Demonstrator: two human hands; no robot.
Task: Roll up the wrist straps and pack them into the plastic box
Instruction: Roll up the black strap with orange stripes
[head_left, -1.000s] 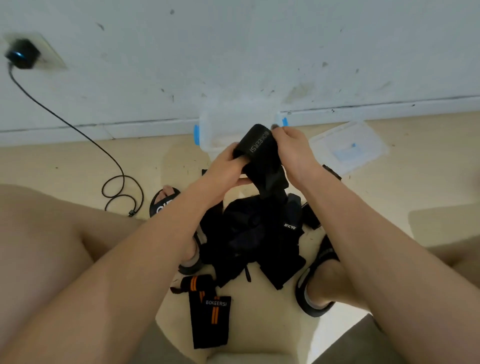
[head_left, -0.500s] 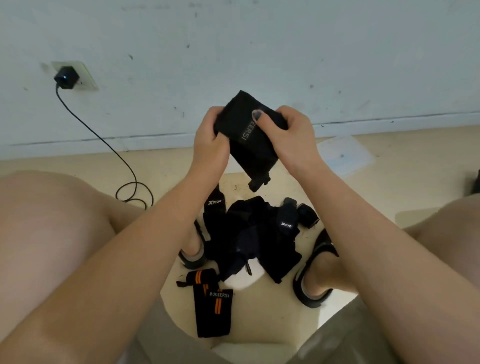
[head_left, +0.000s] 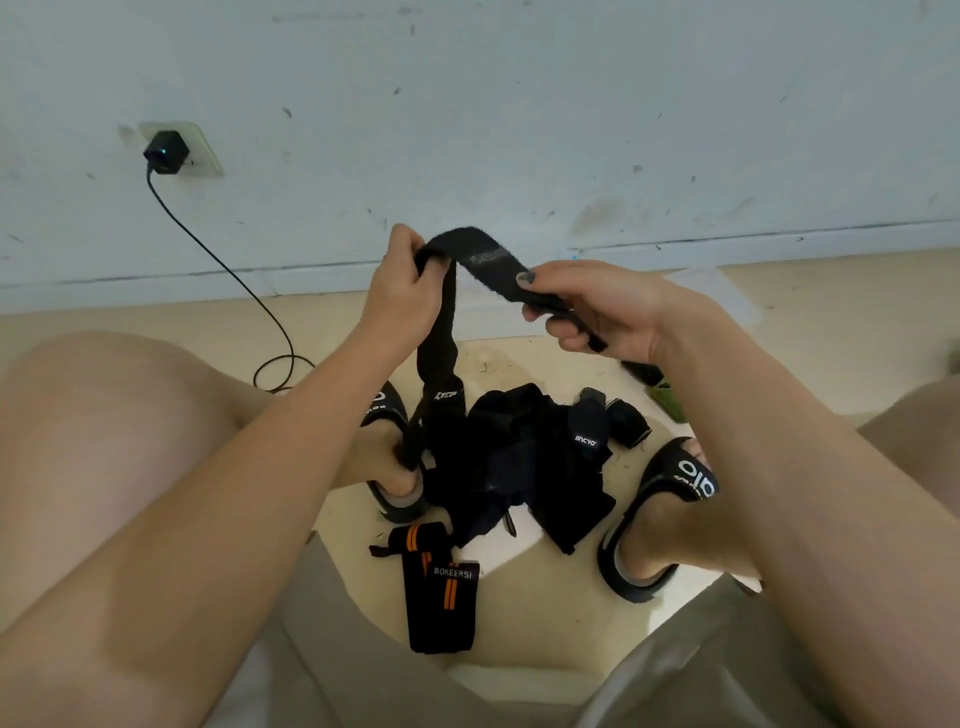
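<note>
A long black wrist strap (head_left: 441, 332) is stretched out between my hands above the floor. My left hand (head_left: 402, 299) grips it near its top bend, and the rest hangs down to my left foot. My right hand (head_left: 597, 312) pinches the other end, thumb on top. A pile of black straps (head_left: 524, 457) lies on the floor between my feet. A black strap with orange stripes (head_left: 441, 597) lies nearer to me. The clear plastic box (head_left: 498, 317) shows only faintly behind my hands, by the wall.
A clear lid (head_left: 722, 291) lies on the floor to the right of my hands. A charger (head_left: 165, 152) sits in a wall socket at the left, its cable (head_left: 270, 358) looping on the floor. My black sandals (head_left: 670, 499) flank the pile.
The strap was bunched up in both hands; now it is pulled out long, my hands have moved apart and its tail hangs down to the floor.
</note>
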